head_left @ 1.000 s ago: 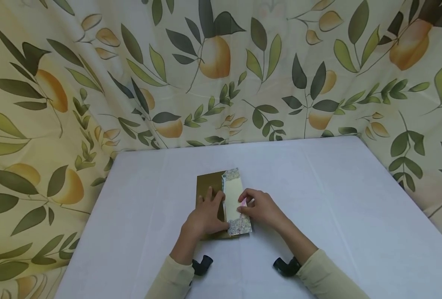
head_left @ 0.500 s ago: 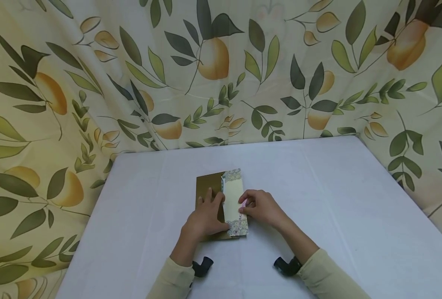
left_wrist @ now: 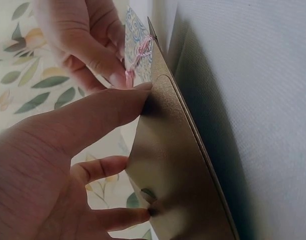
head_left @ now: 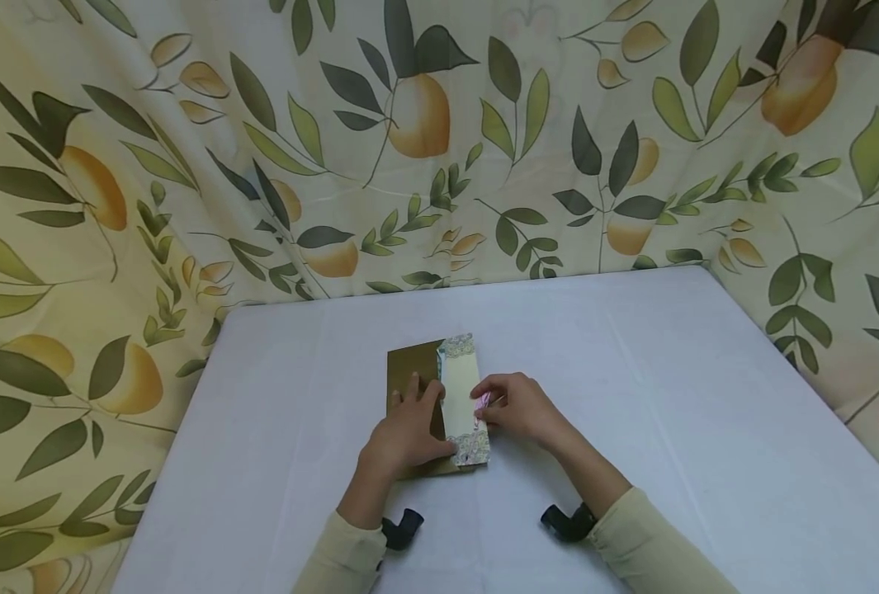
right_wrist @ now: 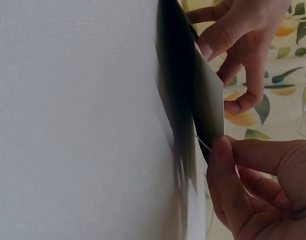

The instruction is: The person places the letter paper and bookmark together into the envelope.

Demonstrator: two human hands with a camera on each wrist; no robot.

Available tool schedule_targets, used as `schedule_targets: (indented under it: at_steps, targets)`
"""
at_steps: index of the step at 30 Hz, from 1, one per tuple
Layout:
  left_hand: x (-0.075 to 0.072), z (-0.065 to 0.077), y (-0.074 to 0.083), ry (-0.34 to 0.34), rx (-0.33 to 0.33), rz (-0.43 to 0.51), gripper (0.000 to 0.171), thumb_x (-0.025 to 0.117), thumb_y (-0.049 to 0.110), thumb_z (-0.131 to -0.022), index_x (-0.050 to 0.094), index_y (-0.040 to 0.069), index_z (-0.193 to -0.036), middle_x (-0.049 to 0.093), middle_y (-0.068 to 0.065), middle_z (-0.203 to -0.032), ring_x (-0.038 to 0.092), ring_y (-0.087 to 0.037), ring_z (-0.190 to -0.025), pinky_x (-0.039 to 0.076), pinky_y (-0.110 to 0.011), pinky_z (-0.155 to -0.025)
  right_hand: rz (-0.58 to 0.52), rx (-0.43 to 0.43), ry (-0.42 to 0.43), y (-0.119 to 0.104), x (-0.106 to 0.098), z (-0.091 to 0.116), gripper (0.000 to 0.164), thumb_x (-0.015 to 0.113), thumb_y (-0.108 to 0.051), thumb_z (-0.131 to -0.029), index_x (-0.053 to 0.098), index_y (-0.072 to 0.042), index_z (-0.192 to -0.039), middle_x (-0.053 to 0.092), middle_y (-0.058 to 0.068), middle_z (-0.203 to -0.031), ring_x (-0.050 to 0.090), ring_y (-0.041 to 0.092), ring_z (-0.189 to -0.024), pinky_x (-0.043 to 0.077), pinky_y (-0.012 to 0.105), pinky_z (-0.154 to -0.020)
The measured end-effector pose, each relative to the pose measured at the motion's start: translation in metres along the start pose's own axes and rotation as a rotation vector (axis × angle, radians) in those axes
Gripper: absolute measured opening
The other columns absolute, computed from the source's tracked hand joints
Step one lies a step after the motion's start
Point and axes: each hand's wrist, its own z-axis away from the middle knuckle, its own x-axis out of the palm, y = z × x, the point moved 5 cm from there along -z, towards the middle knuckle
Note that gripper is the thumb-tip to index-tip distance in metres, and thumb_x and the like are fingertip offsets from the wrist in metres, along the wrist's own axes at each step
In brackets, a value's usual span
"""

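Note:
A gold-brown folder [head_left: 413,360] lies on the white table, with a cream card [head_left: 460,388] patterned at both ends over its right side. My left hand [head_left: 407,425] spreads over the folder, its fingertips pressing near the card's left edge and its thumb on the card's lower patterned end. On the card's right edge, my right hand [head_left: 521,408] pinches with thumb and forefinger, a bit of pink showing at the fingertips. The left wrist view shows this as a pink braided cord [left_wrist: 142,47]. Seen from the right wrist, the card [right_wrist: 210,97] stands raised at the pinched edge.
The white-covered table [head_left: 617,355] reaches back to a curtain [head_left: 528,165] printed with fruit and leaves. A black wrist device [head_left: 404,528] sits at the left wrist and another black device [head_left: 569,523] at the right.
The card's lower right corner has shifted slightly left, along with the pinching right hand. The left hand keeps its place on the folder.

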Motion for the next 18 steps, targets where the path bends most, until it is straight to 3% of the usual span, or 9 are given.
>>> schedule_targets:
  at_steps: [7, 12, 18]
  targets:
    - [0.002, -0.002, -0.002, -0.002, 0.003, -0.007, 0.070, 0.081, 0.041, -0.070, 0.043, 0.022, -0.127, 0.017, -0.022, -0.152, 0.024, -0.059, -0.127, 0.046, -0.062, -0.070, -0.063, 0.027, 0.014, 0.002, 0.001, 0.001, 0.023, 0.075, -0.003, -0.078, 0.069, -0.007, -0.100, 0.062, 0.004, -0.074, 0.064, 0.019, -0.063, 0.051, 0.031, -0.056]
    - [0.002, -0.003, -0.002, 0.006, -0.004, -0.009, 0.067, 0.079, 0.042, -0.072, 0.044, 0.023, -0.126, 0.018, -0.021, -0.153, 0.025, -0.058, -0.127, 0.047, -0.062, -0.069, -0.101, 0.021, -0.021, 0.001, 0.006, -0.001, 0.024, 0.076, -0.004, -0.078, 0.069, -0.007, -0.100, 0.063, 0.005, -0.076, 0.064, 0.018, -0.063, 0.051, 0.031, -0.057]
    - [0.002, -0.004, -0.002, 0.007, -0.011, -0.013, 0.067, 0.079, 0.044, -0.072, 0.044, 0.024, -0.126, 0.018, -0.020, -0.153, 0.026, -0.058, -0.127, 0.048, -0.061, -0.068, -0.083, 0.004, -0.037, 0.000, 0.010, -0.003, 0.024, 0.076, -0.005, -0.078, 0.068, -0.007, -0.100, 0.062, 0.004, -0.074, 0.062, 0.016, -0.062, 0.050, 0.031, -0.057]
